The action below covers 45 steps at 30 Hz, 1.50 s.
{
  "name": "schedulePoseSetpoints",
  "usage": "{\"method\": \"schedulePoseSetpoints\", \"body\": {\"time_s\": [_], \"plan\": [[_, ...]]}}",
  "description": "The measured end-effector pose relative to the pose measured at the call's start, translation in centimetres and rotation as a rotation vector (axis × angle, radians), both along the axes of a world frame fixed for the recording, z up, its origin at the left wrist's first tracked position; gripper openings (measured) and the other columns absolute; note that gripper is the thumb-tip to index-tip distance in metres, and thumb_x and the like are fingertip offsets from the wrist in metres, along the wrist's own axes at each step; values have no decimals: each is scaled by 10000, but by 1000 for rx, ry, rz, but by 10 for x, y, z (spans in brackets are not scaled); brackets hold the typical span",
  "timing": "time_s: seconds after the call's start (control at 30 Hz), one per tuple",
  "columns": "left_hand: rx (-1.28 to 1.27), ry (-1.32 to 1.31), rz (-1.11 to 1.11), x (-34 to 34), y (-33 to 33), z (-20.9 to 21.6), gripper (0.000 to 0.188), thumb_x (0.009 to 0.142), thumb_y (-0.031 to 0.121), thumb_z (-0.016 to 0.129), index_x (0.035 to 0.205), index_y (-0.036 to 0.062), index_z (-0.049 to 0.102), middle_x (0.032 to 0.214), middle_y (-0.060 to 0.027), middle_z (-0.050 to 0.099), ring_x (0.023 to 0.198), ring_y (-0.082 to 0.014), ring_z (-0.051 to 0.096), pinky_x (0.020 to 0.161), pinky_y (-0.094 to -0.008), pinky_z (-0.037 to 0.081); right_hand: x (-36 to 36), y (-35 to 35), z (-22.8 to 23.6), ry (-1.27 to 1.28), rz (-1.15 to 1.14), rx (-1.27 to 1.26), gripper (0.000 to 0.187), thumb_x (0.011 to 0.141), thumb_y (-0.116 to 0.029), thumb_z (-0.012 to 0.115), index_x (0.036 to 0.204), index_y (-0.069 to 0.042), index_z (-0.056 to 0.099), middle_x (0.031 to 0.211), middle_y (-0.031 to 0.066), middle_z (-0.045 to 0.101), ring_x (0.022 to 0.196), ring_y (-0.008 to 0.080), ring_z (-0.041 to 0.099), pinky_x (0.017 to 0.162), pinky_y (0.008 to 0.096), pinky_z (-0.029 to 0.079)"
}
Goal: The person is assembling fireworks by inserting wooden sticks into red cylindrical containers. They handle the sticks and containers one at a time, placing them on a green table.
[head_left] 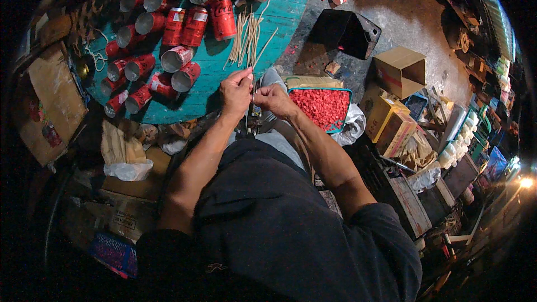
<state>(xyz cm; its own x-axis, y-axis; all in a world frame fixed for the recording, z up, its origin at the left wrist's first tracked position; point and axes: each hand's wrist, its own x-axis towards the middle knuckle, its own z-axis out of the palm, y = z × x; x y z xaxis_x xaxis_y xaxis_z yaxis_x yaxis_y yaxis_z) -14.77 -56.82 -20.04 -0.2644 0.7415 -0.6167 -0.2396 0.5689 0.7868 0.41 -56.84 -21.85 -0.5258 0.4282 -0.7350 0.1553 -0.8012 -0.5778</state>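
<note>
My left hand (237, 91) is closed in a pinch, with the thumb and fingertips around a thin pale cord (253, 85). Close on its right, my right hand (273, 100) pinches the same strand, fingertips together. Both hands are over my lap at the near edge of a round turquoise table (218, 53). Just beyond them a loose bundle of cream cords (246, 36) lies on the boards. Several red drink cans (224, 19) lie and stand to the left, many with their tops cut off and silvery insides showing. Fingers partly hide the held strand.
A green-rimmed tray of red chips (319, 107) is beside my right forearm. Further right are an open cardboard box (400, 70), a yellow carton (386, 114) and clutter. A black container (347, 32) lies on the floor. Cardboard and bags (127, 151) are at left.
</note>
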Motion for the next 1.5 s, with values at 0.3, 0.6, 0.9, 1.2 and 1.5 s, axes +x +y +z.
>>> {"method": "schedulePoseSetpoints", "body": {"time_s": [0.3, 0.6, 0.9, 1.2, 1.5], "plan": [[-8, 63, -112, -3, 1, 2, 221, 908, 6, 624, 1112, -23, 704, 877, -16, 625, 654, -69, 515, 548, -223, 432, -3, -4, -3, 62, -53, -87, 282, 916, -240, 689, 703, -72, 608, 633, -66, 498, 541, 46, 389, 501, 235, 291], [17, 100, -157, -5, 4, 2, 227, 911, 11, 622, 1121, -20, 703, 856, -8, 617, 657, -66, 508, 544, -228, 424, -5, -8, 1, 109, -100, -105, 290, 920, -244, 684, 698, -81, 592, 620, -62, 489, 528, 47, 382, 476, 240, 274], [18, 75, -141, -5, -1, 2, 241, 890, 3, 615, 1108, -1, 718, 882, -49, 651, 629, -83, 536, 553, -248, 452, -5, -10, 6, 34, -84, -96, 348, 896, -280, 706, 638, -71, 603, 600, -53, 518, 531, 43, 423, 494, 238, 319], [-84, 27, -112, -13, -12, 20, 254, 912, 10, 611, 1162, -13, 647, 887, -22, 638, 685, -69, 564, 575, -212, 448, 3, 4, 32, 118, -257, 52, 210, 865, -99, 735, 978, -41, 567, 824, 25, 650, 695, 84, 576, 598, 224, 426], [-16, 74, -252, 2, -18, 35, 215, 914, 101, 667, 1087, -27, 671, 806, -45, 682, 661, -84, 627, 554, -224, 500, 6, 54, 34, -50, -489, 285, 352, 816, 27, 704, 1095, 9, 489, 841, 74, 702, 755, 124, 665, 679, 260, 519]]}}
